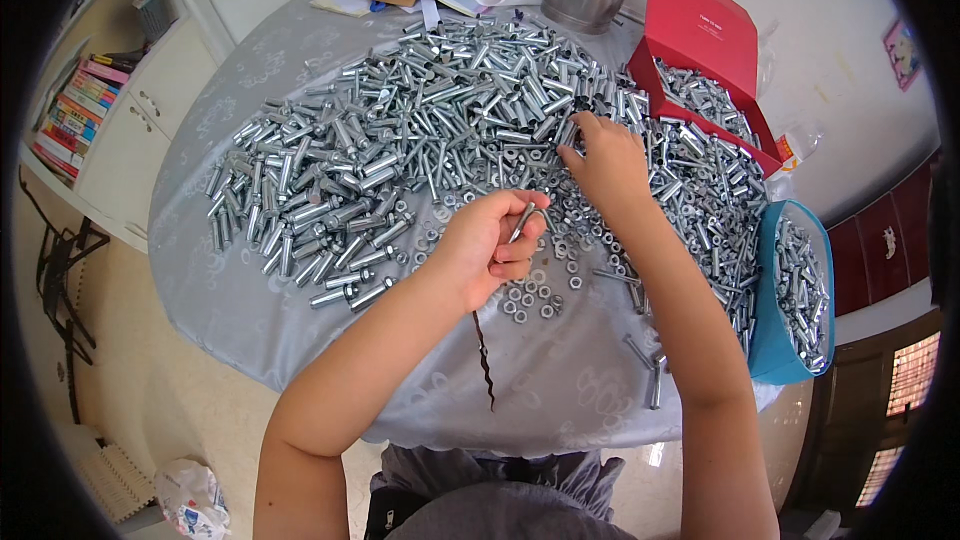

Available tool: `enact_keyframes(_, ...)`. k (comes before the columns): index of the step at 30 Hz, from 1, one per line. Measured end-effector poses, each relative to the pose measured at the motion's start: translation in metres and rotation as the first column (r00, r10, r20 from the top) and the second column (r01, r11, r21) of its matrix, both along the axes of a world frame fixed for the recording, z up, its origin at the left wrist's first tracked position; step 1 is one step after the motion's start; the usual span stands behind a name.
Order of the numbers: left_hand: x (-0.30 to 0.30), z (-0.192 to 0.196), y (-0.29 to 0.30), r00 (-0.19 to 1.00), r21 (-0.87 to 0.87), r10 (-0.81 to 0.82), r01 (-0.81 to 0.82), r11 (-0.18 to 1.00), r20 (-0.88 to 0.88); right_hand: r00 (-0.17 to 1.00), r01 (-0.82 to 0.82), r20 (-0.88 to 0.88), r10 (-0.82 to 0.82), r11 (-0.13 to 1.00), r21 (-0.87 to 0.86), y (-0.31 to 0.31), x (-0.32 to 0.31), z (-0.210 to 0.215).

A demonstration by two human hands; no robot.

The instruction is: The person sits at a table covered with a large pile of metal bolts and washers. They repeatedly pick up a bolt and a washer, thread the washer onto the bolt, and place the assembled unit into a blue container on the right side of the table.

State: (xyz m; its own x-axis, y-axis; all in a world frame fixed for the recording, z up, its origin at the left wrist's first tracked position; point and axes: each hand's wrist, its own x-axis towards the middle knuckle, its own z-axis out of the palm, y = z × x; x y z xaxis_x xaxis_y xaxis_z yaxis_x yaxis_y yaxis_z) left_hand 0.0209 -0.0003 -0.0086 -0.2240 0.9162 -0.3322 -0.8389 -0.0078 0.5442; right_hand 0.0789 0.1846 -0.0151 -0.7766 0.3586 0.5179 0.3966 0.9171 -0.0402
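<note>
Head-worn fisheye view, facing down and forward, close above the table (220, 290)

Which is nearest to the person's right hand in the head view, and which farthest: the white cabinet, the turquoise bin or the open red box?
From the right hand:
1. Open red box: just beyond it, to the right.
2. Turquoise bin: at the table's right edge.
3. White cabinet: off the table, far left.

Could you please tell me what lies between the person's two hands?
In the head view, small metal nuts and washers lie between the left hand and right hand.
</note>
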Motion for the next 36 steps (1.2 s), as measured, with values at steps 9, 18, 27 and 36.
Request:
enact_keyframes(9,0.001,0.001,-0.001,0.984,-0.02,-0.013,0.01,1.0,-0.179,0.941,-0.338,-0.325,0.098,0.356,-0.871,-0.043,0.059,0.025)
enact_keyframes(18,0.025,0.006,0.004,0.797,0.009,0.02,-0.018,1.0,-0.604,0.855,-0.504,-0.508,-0.098,0.071,-0.861,-0.07,0.123,0.019)
enact_keyframes(27,0.036,0.007,0.001,0.521,-0.032,-0.01,-0.033,0.999,-0.854,0.868,-0.474,-0.496,0.036,0.362,-0.803,-0.058,0.13,0.005)
enact_keyframes(36,0.045,-0.001,0.005,0.483,0.07,0.07,-0.017,0.997,-0.873,0.883,-0.463,-0.401,0.245,0.607,-0.646,-0.069,0.131,0.01)
